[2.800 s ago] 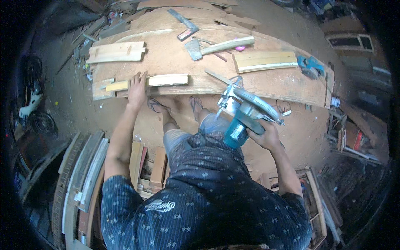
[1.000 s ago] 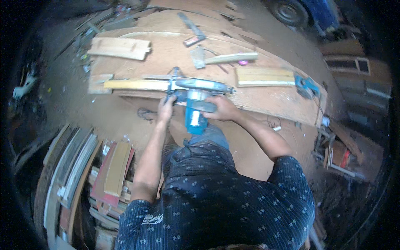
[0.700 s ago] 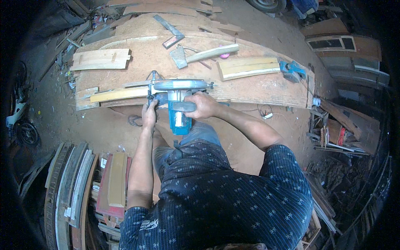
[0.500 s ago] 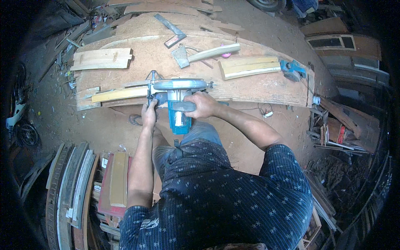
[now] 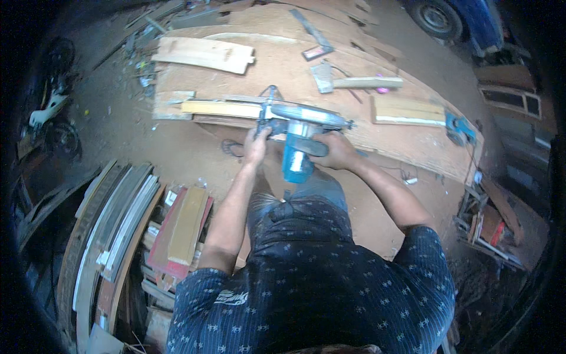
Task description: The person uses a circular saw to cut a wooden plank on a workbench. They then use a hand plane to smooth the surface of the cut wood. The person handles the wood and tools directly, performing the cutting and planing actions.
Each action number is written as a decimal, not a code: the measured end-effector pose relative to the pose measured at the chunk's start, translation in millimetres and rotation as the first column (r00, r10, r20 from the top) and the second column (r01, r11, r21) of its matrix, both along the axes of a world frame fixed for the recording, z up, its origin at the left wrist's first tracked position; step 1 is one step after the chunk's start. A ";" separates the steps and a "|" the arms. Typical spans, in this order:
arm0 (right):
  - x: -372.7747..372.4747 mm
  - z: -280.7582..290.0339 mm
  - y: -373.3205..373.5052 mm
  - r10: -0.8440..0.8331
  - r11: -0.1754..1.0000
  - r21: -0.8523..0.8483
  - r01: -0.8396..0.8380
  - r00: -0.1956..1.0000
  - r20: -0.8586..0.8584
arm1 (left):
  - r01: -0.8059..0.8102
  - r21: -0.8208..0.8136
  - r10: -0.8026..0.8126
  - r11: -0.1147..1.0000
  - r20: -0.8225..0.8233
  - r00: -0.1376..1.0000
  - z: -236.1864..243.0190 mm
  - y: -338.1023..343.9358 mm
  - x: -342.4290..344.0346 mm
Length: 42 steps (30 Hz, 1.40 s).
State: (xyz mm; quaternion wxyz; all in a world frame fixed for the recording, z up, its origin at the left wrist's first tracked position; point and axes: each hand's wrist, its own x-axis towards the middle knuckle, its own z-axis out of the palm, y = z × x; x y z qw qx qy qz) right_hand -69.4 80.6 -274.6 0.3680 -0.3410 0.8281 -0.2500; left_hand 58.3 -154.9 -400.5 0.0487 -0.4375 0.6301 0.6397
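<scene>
Workbench [image 5: 277, 68] across the upper frame. On it: far board [image 5: 203, 55], upper left; near board [image 5: 221, 108], below this; square [image 5: 311, 33], upper centre, above the hatchet [image 5: 359, 83]; right-hand board [image 5: 408, 111], left of a power tool [image 5: 458, 127]. Circular saw [image 5: 298, 131], centre, at the near board's right. Lower left: stacked planks [image 5: 112, 224].

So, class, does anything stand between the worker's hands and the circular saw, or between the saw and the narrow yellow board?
Nothing visible does. The right hand grips the circular saw by its handle; the left hand is at its left edge. No gap shows between the saw and the narrow yellow board; what lies beneath is hidden.
</scene>
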 end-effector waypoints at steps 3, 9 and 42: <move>0.4 3.5 -8.3 -0.006 1.000 0.005 0.006 0.999 -0.035 | -0.015 0.014 0.013 1.000 0.091 0.996 4.5 -4.9 -0.6; 2.8 13.4 -28.0 -0.013 0.999 -0.043 0.011 0.999 -0.033 | -0.071 0.072 0.064 0.995 0.103 0.993 3.3 -20.0 3.2; 20.5 5.6 -143.0 0.056 0.998 -0.035 -0.056 0.998 0.015 | -0.094 0.161 0.099 0.982 -0.027 0.995 0.9 -134.9 25.1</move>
